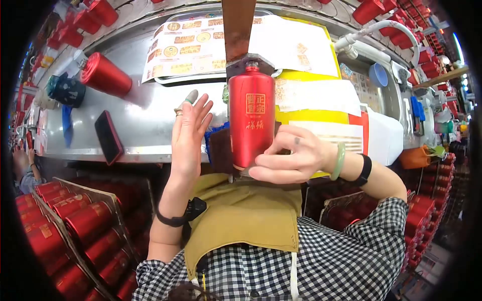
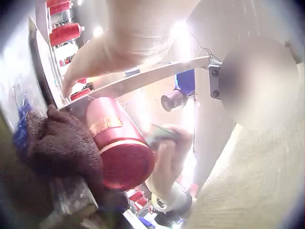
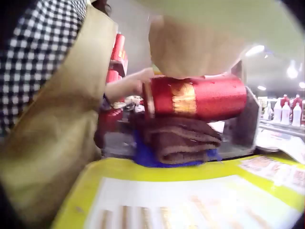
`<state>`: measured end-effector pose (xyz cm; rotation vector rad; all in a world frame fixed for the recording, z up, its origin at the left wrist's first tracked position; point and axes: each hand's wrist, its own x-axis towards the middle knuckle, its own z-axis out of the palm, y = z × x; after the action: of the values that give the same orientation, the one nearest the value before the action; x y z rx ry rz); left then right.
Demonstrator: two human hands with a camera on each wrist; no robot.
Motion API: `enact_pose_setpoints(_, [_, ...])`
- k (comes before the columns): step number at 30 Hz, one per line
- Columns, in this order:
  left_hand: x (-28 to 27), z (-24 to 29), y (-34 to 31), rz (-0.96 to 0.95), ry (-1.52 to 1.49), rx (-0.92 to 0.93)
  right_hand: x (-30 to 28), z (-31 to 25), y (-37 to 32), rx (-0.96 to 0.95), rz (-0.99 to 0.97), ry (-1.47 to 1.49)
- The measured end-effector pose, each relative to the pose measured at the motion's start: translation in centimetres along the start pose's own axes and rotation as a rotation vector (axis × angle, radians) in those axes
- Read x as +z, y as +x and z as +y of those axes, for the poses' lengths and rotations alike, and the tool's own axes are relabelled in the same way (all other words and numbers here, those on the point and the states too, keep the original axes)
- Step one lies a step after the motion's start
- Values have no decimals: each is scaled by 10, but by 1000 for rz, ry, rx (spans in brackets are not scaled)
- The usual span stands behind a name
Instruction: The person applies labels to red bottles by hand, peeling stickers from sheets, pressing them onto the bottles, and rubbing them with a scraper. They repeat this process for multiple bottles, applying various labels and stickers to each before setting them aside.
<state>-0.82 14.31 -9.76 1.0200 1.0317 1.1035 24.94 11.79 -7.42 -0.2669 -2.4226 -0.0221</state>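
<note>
A red bottle [image 1: 252, 108] with gold lettering lies in front of the body, its neck at a wooden support [image 1: 268, 62]. In the right wrist view, the bottle [image 3: 214, 98] lies nearly level over a folded brown cloth [image 3: 183, 140]. My right hand [image 1: 296, 155] has its fingers curled at the bottle's lower right side, thumb and fingertips by the base edge. My left hand [image 1: 188, 133] is raised left of the bottle, fingers straight and apart from it, a grey-green cover on one fingertip. The bottle's base [image 2: 126, 164] faces the left wrist view.
Sheets with gold prints [image 1: 186, 45] lie behind, others on yellow boards [image 1: 311, 116] to the right. A phone [image 1: 108, 136], a red container [image 1: 106, 75] and a dark cup [image 1: 65, 90] stand or lie left. Crates of red bottles [image 1: 88, 215] flank the body.
</note>
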Motion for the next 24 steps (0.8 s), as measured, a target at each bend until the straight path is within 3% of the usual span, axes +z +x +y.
enact_pose_setpoints(4, [11,-1,3,-32,-26,-7,5,55,8,360,165,-317])
enact_pose_setpoints(6, [16,1,0,-43,-28,9,-26,67,32,296,95,-674])
enact_pose_setpoints(10, [14,-1,-5,-43,-43,18,7,39,40,144,62,-547])
enact_pose_setpoints(12, [12,-2,-7,-41,-44,24,22,7,35,74,-51,-474])
enact_pose_setpoints(14, [10,0,-9,-23,-29,23,14,-19,47,136,-168,-210])
enact_pose_setpoints(16, [9,0,-8,-28,-15,36,15,-19,51,199,-217,-137])
enact_pose_setpoints(20, [13,3,-11,-42,24,43,13,40,46,483,141,-323])
enact_pose_setpoints(22, [16,2,-13,-55,40,51,-10,69,42,406,179,-527])
enact_pose_setpoints(24, [16,-2,-16,-74,46,51,-7,66,27,332,183,-491])
